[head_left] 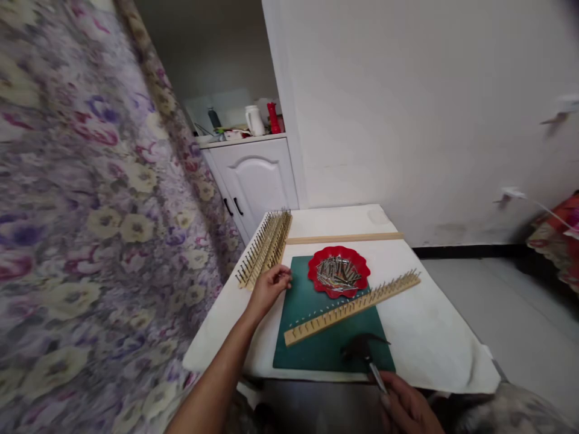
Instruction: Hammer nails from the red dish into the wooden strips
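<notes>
In my right hand (404,401) is a claw hammer (362,349), gripped by its handle, with its dark head over the front right of a green mat (312,355). My left hand (270,284) is at the mat's left edge, its fingers curled together; whatever they may pinch is too small to make out. A wooden strip (316,323) lies slantwise across the mat, with a row of nails standing along it. Behind the strip, a red scalloped bowl (312,274) holds many loose nails (337,271).
Several nail-studded strips (266,244) lie side by side at the table's left. A bare wooden strip (346,238) crosses the white table (434,325) behind the bowl. A floral curtain (90,241) hangs on the left, and a white cabinet (257,175) stands behind.
</notes>
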`<state>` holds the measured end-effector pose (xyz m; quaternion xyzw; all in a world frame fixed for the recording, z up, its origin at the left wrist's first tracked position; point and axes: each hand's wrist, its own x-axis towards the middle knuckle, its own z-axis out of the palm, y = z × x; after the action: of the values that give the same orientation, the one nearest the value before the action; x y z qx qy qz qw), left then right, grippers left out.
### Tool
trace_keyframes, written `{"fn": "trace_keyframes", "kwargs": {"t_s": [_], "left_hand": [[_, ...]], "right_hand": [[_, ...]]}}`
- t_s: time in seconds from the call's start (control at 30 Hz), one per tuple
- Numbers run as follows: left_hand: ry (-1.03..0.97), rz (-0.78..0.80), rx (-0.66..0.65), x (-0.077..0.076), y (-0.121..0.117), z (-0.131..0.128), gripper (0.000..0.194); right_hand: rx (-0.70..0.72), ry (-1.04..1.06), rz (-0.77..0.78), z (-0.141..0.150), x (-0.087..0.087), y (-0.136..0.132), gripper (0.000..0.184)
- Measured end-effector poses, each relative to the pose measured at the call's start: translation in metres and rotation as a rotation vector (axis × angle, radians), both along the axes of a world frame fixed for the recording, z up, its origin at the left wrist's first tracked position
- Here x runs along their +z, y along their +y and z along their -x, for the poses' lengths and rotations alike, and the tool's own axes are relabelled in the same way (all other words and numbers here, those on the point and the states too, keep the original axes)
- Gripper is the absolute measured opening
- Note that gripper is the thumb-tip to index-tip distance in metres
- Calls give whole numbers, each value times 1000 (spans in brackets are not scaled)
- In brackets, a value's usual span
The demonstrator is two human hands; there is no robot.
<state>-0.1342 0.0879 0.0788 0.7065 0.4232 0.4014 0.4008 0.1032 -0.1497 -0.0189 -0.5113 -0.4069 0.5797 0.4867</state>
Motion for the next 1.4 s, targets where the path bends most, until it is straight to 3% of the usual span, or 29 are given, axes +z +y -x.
{"fn": "trace_keyframes", "kwargs": {"t_s": [0.17, 0.37, 0.67, 1.1, 1.4], "left_hand": [[-117, 169, 130, -25, -56, 36, 16], [-203, 268, 205, -53, -91, 39, 21], [-138, 181, 245, -63, -99, 30, 22], [27, 24, 218, -70, -101, 31, 20], [113, -31, 193, -65, -103, 29, 19]], "right_hand": [[44, -10, 27, -1, 5, -4, 53], [14, -35, 39, 4, 9, -9, 51], [-44, -52, 39, 11, 11, -13, 48], [-24, -86, -13, 7, -6, -13, 46], [-6, -69, 20, 6, 5, -12, 47]]}}
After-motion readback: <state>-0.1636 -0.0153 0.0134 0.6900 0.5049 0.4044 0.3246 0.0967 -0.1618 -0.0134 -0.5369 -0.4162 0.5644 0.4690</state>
